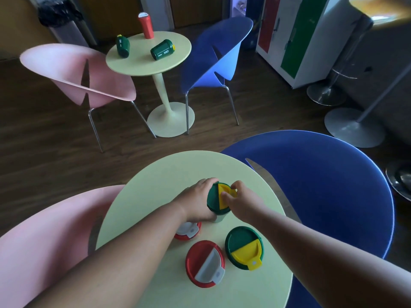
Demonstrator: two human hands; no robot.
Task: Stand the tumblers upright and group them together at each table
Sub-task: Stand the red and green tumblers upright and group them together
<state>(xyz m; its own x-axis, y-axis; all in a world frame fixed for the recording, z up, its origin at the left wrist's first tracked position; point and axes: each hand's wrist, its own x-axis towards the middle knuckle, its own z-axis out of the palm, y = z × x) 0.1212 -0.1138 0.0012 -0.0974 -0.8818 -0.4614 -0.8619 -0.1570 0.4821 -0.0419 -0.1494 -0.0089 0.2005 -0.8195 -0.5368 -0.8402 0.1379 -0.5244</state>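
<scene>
On the near round table point(155, 185) a green-lidded tumbler point(214, 200) stands upright. My left hand point(198, 198) is wrapped round its left side and my right hand point(241, 200) pinches its yellow lid flap. Closer to me stand three upright tumblers: a red-lidded one point(205, 263), a green-lidded one point(244, 248), and another red-lidded one point(189, 232) partly hidden under my left forearm. On the far round table point(142, 65) a red tumbler point(145, 25) stands upright, one green tumbler point(163, 50) lies on its side, and a second green tumbler point(122, 46) stands tilted or lying.
A pink chair point(33, 252) is at my left and a blue chair point(322, 185) at my right. Another pink chair point(77, 72) and blue chair point(218, 56) flank the far table. A bin point(64, 23) is at back left, lockers point(295, 36) and stool bases point(353, 127) at right.
</scene>
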